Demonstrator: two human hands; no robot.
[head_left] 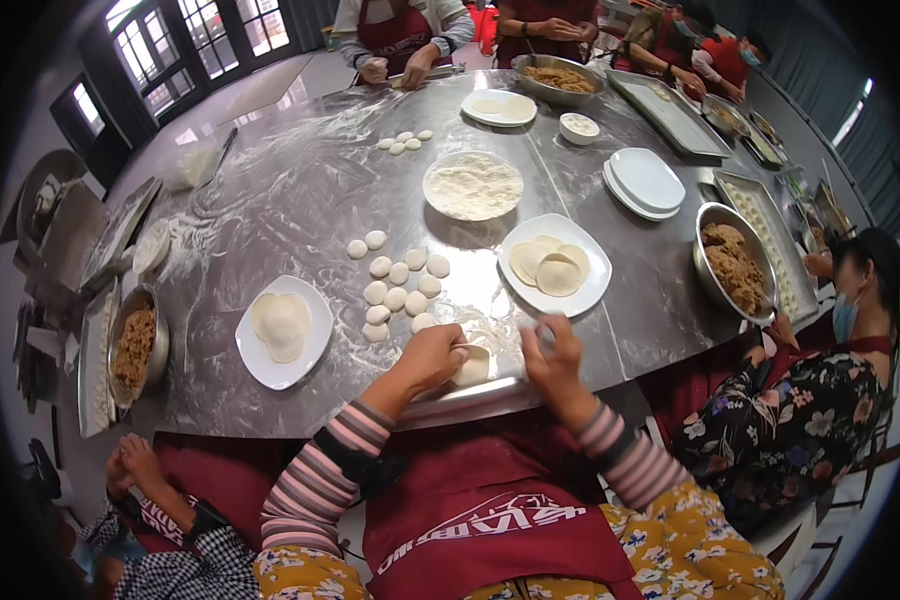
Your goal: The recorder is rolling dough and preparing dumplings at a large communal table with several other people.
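Close to the table's front edge, my left hand (436, 358) grips the rim of a flattened dough round (472, 366). My right hand (556, 358) is curled just to the right of it, blurred; a greyish shape shows at its fingers, too unclear to name. Beyond my left hand lie several small dough balls (396, 300) in a loose group. A square white plate (597, 281) with several overlapping dough wrappers (556, 268) is past my right hand. A white bowl of flour (474, 187) stands farther back.
Left is a white plate (311, 356) of wrappers, beside a metal bowl of filling (136, 349). Another filling bowl (733, 259) and stacked plates (645, 184) stand right. Co-workers' hands (139, 461) are at near left, with others across the table and at right.
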